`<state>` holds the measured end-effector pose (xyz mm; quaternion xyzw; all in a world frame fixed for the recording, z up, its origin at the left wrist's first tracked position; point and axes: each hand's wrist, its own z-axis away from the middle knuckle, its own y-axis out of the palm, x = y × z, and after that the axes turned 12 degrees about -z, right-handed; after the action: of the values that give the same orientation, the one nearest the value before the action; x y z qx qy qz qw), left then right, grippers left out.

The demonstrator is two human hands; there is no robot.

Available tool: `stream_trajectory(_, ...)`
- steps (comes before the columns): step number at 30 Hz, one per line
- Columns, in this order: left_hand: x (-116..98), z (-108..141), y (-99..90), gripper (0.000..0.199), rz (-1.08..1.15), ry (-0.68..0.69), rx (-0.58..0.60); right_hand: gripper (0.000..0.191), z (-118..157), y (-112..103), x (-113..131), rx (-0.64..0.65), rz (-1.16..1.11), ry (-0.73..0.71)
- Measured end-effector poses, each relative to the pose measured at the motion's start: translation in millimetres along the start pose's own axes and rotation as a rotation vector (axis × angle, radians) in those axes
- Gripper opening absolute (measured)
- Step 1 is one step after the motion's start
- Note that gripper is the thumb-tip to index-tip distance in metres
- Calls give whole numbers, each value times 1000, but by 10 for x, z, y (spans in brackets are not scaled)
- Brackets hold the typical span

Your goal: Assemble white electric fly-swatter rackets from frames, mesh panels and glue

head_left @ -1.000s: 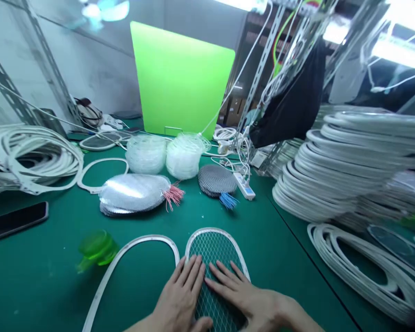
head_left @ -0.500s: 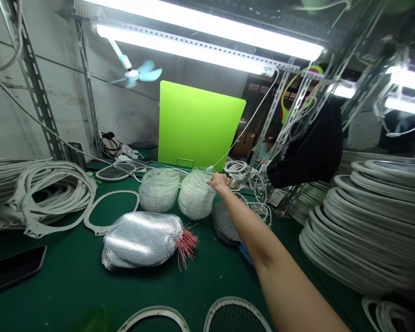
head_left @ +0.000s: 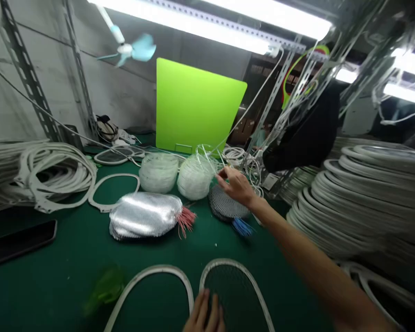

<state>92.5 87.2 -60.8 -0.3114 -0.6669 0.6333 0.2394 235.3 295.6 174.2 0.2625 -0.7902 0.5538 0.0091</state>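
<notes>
My right hand (head_left: 235,185) is pinched on a clear plastic strip (head_left: 201,156), which arches up from the right of two bundles of translucent strips. That right bundle (head_left: 194,179) stands beside the left bundle (head_left: 158,173). My left hand (head_left: 206,314) lies at the bottom with its fingers stretched out, over the inner side of a white oval frame (head_left: 247,272) that has mesh inside. Left of it is a second white frame (head_left: 155,269). A dark round mesh stack (head_left: 224,205) with blue ends (head_left: 242,227) sits below my right hand.
A silver mesh bundle (head_left: 147,214) with red ends lies left of centre. Stacked white frames rise at the left (head_left: 60,173) and right (head_left: 359,203). A phone (head_left: 20,242) lies at the left. Behind stand a lime-green panel (head_left: 198,108) and metal posts (head_left: 27,87).
My right hand has drawn back from the bundle toward me and to the right, with a clear strip in its fingers. My left hand has come into view at the bottom. The camera has tilted down.
</notes>
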Motion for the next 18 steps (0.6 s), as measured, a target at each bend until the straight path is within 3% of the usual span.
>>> stream_trajectory(2,-29,144,-241,54,47,56,118,12,775,-89,88,27,-55,-19)
stream_trajectory(4,-37,186,-492,82,108,55,123,11,1587,-130,160,32,-97,-6)
stream_trajectory(7,-3,170,-806,64,222,2,44,9,2641,-85,216,-8,-217,-9)
stream_trajectory(9,61,128,-967,41,298,-124,-13,7,3131,8,240,-21,-223,10)
stream_trajectory(11,154,31,-1093,33,375,-317,-63,9,3427,136,284,-14,-221,10)
stream_trajectory(13,253,-140,-1169,35,420,-443,-82,12,3556,282,350,-8,-221,-8)
stream_trajectory(18,363,-674,-1050,22,330,-418,-26,14,3503,580,461,13,-210,-43)
